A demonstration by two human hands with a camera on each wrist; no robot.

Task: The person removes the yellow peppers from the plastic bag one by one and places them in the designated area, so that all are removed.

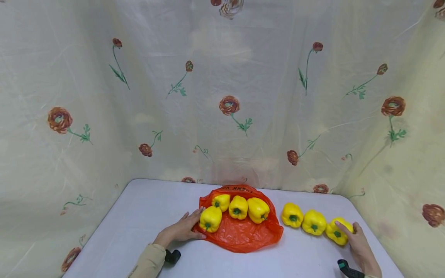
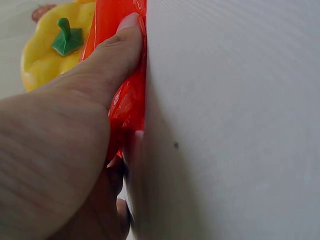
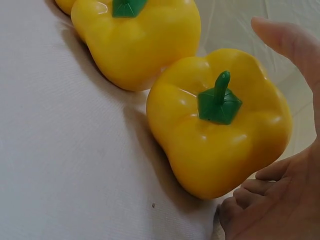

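A red plastic bag (image 1: 240, 235) lies spread on the table with several yellow bell peppers on it, including one at its left side (image 1: 210, 219). My left hand (image 1: 184, 228) rests against the bag's left edge, fingers extended beside that pepper. In the left wrist view the thumb (image 2: 120, 45) lies along the red plastic. To the right of the bag, three more yellow peppers stand in a slanting row. My right hand (image 1: 359, 243) is at the rightmost pepper (image 3: 220, 130), thumb and fingers spread around its outer side. In the right wrist view the thumb stands apart from it.
The white table (image 1: 156, 204) backs onto a flower-patterned curtain (image 1: 243, 77) that also hangs at both sides. The middle pepper (image 1: 314, 222) of the row sits close against the rightmost one. Black wrist straps or mounts (image 1: 349, 269) show at both wrists.
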